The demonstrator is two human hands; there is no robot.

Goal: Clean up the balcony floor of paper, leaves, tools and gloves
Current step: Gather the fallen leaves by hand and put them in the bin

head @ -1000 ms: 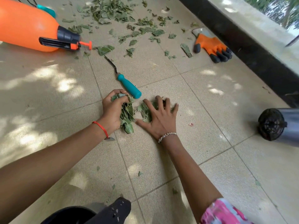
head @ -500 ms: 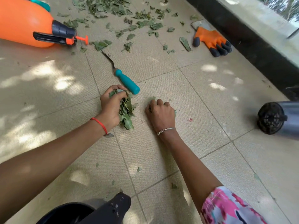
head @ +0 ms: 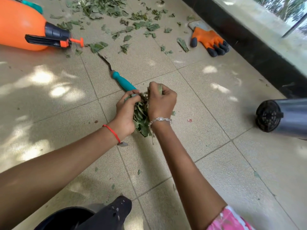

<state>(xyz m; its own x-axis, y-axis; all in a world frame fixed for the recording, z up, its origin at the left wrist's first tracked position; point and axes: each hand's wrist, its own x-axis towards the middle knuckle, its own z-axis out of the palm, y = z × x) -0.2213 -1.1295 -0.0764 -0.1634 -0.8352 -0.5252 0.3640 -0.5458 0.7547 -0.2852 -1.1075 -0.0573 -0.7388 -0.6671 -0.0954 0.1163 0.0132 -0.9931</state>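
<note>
Together the left hand [head: 125,113] and right hand [head: 162,103] grip one leaf bunch [head: 141,117]; one glove [head: 207,39] and one tool [head: 124,82] lie nearby.

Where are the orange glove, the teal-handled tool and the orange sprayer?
orange glove [head: 205,37], head view, on its orange back.
teal-handled tool [head: 124,82], head view, on the teal handle.
orange sprayer [head: 20,25], head view, on its tank.

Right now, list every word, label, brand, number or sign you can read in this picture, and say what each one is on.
No readable text anywhere in this view.
Orange sprayer: no label showing.
Orange glove: no print visible.
Teal-handled tool: plain.
Dark cylinder: no marking visible.
Left hand and right hand grip only the bunch of leaves.
</note>
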